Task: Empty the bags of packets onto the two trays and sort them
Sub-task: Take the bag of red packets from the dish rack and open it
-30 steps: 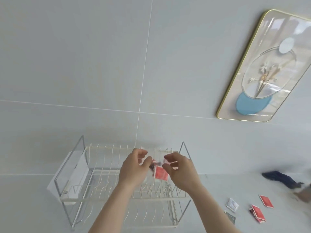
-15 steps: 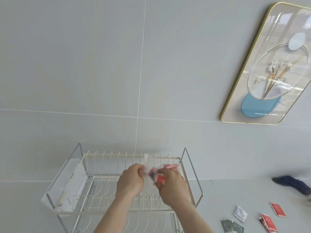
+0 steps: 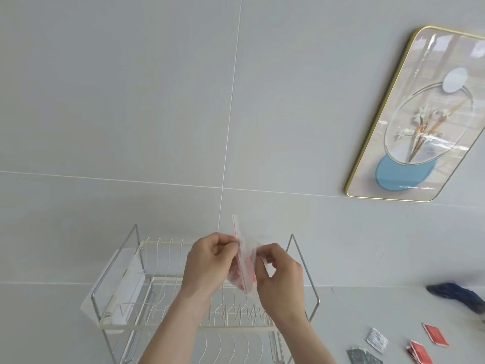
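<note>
A clear zip bag (image 3: pixel 245 261) with a red seal line and red packets inside hangs above the two-tier wire rack (image 3: pixel 157 298). My left hand (image 3: pixel 207 261) pinches the bag's left edge near the top. My right hand (image 3: pixel 279 274) pinches its right edge. The bag stands nearly edge-on between my fingers. Loose packets lie on the counter at the lower right: a red packet (image 3: pixel 434 334), another red packet (image 3: pixel 420 354), a white packet (image 3: pixel 376 342) and a dark packet (image 3: pixel 363 358).
The rack stands against a grey tiled wall, with a white sheet (image 3: pixel 118 290) at its left end. A dark blue cloth (image 3: pixel 459 295) lies at the far right. A gold-framed picture (image 3: pixel 420 114) hangs on the wall above.
The bag has been raised and turned edge-on, its seal now pointing up. Both hands have shifted their hold on it. The camera has tilted slightly.
</note>
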